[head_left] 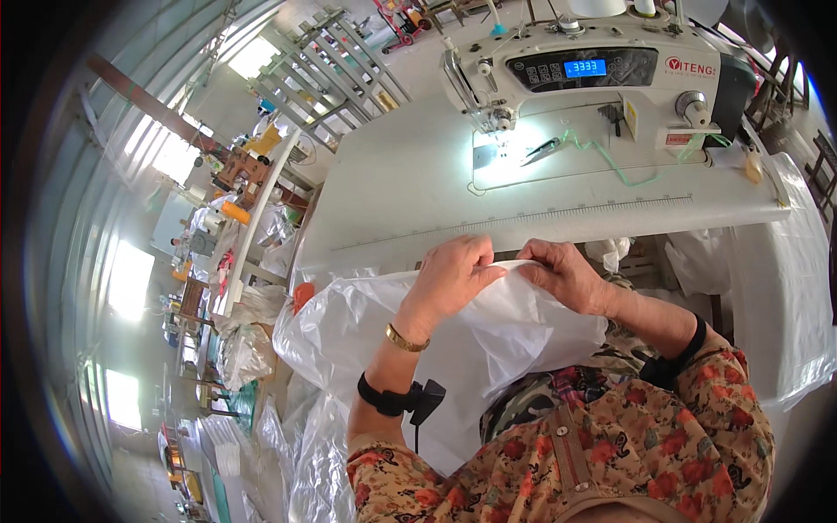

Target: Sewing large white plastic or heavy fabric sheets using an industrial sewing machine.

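One translucent white sheet, apparently plastic, spread before you. Your left hand and right hand: each grip closed, pinching its far edge. Beyond, on the desk: dark snips, green thread, white sewing machine.

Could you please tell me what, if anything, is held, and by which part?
The left hand and right hand hold a translucent white sheet by its upper edge.
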Motion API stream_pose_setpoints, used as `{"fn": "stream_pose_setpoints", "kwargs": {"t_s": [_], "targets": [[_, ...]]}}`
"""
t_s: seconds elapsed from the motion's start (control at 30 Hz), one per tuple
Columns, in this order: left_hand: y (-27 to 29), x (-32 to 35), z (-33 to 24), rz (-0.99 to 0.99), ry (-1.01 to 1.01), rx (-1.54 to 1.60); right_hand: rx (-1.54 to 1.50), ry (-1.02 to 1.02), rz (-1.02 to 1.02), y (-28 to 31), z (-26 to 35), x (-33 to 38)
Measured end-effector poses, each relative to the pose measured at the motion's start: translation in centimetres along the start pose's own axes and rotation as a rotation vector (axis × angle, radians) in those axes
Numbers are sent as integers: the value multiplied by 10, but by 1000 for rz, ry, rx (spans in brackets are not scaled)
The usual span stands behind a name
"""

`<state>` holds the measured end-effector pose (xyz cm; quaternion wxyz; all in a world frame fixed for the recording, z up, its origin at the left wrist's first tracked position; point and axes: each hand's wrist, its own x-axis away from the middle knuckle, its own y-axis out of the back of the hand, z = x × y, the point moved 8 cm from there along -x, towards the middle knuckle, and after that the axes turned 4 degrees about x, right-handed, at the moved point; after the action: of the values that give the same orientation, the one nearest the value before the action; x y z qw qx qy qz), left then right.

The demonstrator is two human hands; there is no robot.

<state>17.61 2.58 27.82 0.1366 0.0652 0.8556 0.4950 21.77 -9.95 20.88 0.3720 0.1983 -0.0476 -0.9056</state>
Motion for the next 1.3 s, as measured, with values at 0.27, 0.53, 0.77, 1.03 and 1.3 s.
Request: {"fn": "stream_pose_setpoints", "kwargs": {"t_s": [0.27, 0.53, 0.77, 1.03, 1.3], "targets": [[-7, 12, -1, -128, -11, -196, 179, 43, -34, 2, 6, 2], [-12, 19, -5, -153, -41, -93, 209, 44, -24, 0, 2, 8], [-16, 20, -2, -71, 6, 82, 156, 35, -10, -5, 0, 12], [-23, 22, -4, 42, 13, 176, 174, -25, 69, -9, -4, 19], [-31, 23, 1, 99, 58, 180, 114, -16, 56, -16, -21, 25]]}}
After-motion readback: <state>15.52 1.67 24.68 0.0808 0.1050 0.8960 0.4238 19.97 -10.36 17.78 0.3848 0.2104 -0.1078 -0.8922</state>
